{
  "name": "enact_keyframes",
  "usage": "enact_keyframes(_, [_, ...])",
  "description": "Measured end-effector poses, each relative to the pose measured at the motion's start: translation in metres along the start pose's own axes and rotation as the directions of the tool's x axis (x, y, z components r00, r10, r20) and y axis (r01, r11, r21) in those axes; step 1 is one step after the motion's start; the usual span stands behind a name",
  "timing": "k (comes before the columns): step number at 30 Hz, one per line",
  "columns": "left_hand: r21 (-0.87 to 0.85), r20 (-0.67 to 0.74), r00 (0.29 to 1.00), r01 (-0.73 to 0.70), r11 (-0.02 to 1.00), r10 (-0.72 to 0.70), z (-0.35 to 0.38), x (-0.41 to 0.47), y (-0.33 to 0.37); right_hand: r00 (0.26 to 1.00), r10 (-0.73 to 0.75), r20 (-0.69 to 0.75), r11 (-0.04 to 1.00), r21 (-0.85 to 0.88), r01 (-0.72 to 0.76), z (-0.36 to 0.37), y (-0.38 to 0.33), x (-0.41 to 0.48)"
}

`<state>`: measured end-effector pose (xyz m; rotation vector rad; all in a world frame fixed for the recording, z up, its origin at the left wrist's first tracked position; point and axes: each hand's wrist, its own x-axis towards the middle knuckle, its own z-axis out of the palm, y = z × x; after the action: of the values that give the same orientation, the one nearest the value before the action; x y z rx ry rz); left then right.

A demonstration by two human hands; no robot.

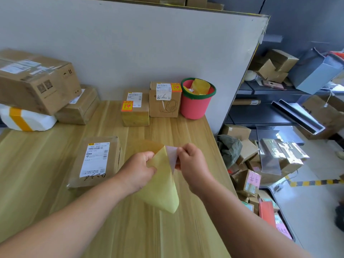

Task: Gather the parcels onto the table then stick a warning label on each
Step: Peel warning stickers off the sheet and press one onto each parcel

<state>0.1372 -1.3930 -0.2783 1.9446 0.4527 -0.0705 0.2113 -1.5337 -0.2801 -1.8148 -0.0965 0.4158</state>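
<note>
The warning label (172, 155) is partly peeled, held in the air over the middle of the table (130, 229), toward its right edge. Only its pale sticky side shows. The right hand (191, 162) pinches its free edge between thumb and fingertips, while the left hand (138, 168) grips the yellow backing sheet (160, 190), which curls and hangs down below both hands.

Just left of the hands lies a flat brown parcel (93, 162) with a white shipping slip and no warning label that I can see, so it is probably next. At the far edge, a small carton (135, 110) carries an orange sticker (127, 106) on its top front corner. The headset box (164, 103) touching its right side has another orange sticker (176, 87) on top. Those two look done.

At the far left corner, a large carton (35, 81) rests tilted on a lower box (80, 108) and a white bag parcel (28, 118) banded with yellow tape. None of the three shows a warning label from this angle. So gathering seems well along, and at least four parcels appear still to need labels.

A red bucket (193, 107) with a green rim stands at the far right corner, just beside the headset box. It holds curled yellow backing sheets (202, 86) and some white scraps. More cartons (249, 179) lie heaped on the floor past the right edge, and whether they belong to this job cannot be told.
</note>
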Motion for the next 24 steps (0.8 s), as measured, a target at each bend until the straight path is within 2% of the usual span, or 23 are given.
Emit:
enact_keyframes(7, [0.003, 0.000, 0.995, 0.100, 0.995, -0.100, 0.007, 0.010, -0.011, 0.993, 0.110, -0.032, 0.992, 0.058, -0.108, -0.016, -0.005, 0.015])
enact_keyframes(13, [-0.024, -0.004, 0.981, 0.195, 0.981, -0.195, 0.010, 0.024, -0.025, 0.985, 0.135, -0.104, 0.989, 0.071, -0.128, -0.034, -0.011, 0.028])
enact_keyframes(17, [0.125, 0.005, 0.945, 0.323, 0.938, -0.326, 0.015, 0.032, -0.039, 0.979, 0.105, -0.175, 0.994, 0.033, -0.101, -0.035, -0.014, 0.029])
enact_keyframes(19, [0.260, -0.018, 0.928, 0.363, 0.895, -0.372, 0.015, 0.033, -0.043, 0.981, 0.066, -0.181, 0.998, -0.004, -0.067, -0.028, -0.013, 0.028])
enact_keyframes(20, [0.316, -0.064, 0.939, 0.340, 0.886, -0.338, 0.014, 0.032, -0.041, 0.983, 0.055, -0.177, 0.998, -0.025, -0.060, -0.023, -0.012, 0.028])
enact_keyframes(21, [0.336, -0.127, 0.961, 0.276, 0.900, -0.247, 0.014, 0.031, -0.038, 0.984, 0.049, -0.173, 0.997, -0.045, -0.057, -0.016, -0.012, 0.028])
enact_keyframes(22, [0.302, -0.194, 0.972, 0.186, 0.935, -0.130, 0.014, 0.029, -0.034, 0.984, 0.044, -0.170, 0.997, -0.058, -0.055, -0.009, -0.011, 0.028])
enact_keyframes(24, [0.180, -0.296, 0.952, -0.022, 0.983, 0.076, 0.009, 0.026, -0.023, 0.988, 0.023, -0.155, 0.997, -0.074, -0.035, 0.009, -0.013, 0.027])
